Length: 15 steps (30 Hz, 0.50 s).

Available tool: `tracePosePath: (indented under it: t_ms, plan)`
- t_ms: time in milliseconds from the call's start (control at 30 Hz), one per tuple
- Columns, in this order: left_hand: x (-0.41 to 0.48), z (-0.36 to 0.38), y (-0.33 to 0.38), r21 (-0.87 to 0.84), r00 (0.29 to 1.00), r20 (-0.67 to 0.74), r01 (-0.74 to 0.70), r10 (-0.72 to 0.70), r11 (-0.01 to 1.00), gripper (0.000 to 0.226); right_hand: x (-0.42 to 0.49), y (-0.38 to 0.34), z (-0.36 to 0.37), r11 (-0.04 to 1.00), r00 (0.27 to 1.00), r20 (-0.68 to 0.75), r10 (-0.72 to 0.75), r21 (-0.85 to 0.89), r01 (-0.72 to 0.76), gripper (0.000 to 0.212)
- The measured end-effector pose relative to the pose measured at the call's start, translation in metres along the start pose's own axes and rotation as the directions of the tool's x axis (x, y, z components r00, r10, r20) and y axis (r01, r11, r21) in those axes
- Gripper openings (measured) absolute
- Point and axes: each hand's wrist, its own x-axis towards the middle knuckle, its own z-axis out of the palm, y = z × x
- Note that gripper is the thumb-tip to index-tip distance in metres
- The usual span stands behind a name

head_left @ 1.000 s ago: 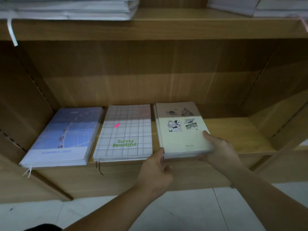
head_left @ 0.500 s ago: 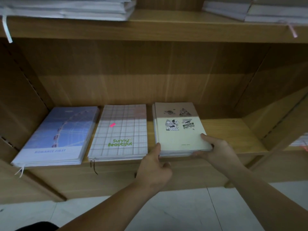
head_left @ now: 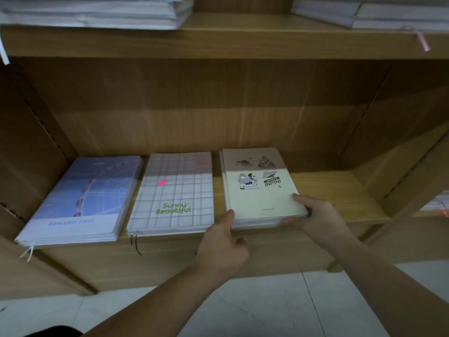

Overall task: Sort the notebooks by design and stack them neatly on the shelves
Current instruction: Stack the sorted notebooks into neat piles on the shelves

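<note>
Three stacks of notebooks lie side by side on the lower wooden shelf (head_left: 340, 190). On the left is a blue Ferris-wheel stack (head_left: 80, 200), in the middle a grid-pattern "Sunny Beautiful" stack (head_left: 175, 193), on the right a cream space-themed stack (head_left: 260, 188). My right hand (head_left: 315, 215) grips the cream stack's front right corner, thumb on the cover and fingers under the edge. My left hand (head_left: 223, 242) sits at the stack's front left corner, its thumb against the edge and the other fingers curled below the shelf lip.
The upper shelf (head_left: 243, 37) carries white notebook stacks at left (head_left: 92, 13) and right (head_left: 364, 15), with ribbon markers hanging over its edge. More notebooks (head_left: 437, 203) show in the neighbouring bay at far right. White floor tiles (head_left: 243, 312) lie below.
Both hands stay at the cream stack's front corners. The stack has slid a little farther back onto the shelf and sits straighter.
</note>
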Motion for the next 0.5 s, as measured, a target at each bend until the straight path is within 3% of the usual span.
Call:
tracePosePath:
  t_ms: [200, 400, 500]
  plan:
    - [-0.003, 0.004, 0.005, 0.012, 0.999, -0.034, 0.016, -0.015, 1.000, 0.071, 0.001, 0.003, -0.005, 1.000, 1.000, 0.006, -0.007, 0.005, 0.007, 0.077]
    - [-0.010, 0.001, 0.009, 0.166, 1.000, -0.007, -0.016, 0.017, 0.986, 0.049, 0.001, 0.004, -0.003, 0.995, 0.998, -0.054, -0.036, -0.090, 0.031, 0.066]
    - [-0.006, 0.000, 0.006, 0.221, 0.999, 0.008, -0.043, 0.042, 0.974, 0.069, 0.000, 0.005, -0.002, 0.992, 0.998, -0.051, -0.042, -0.121, 0.036, 0.066]
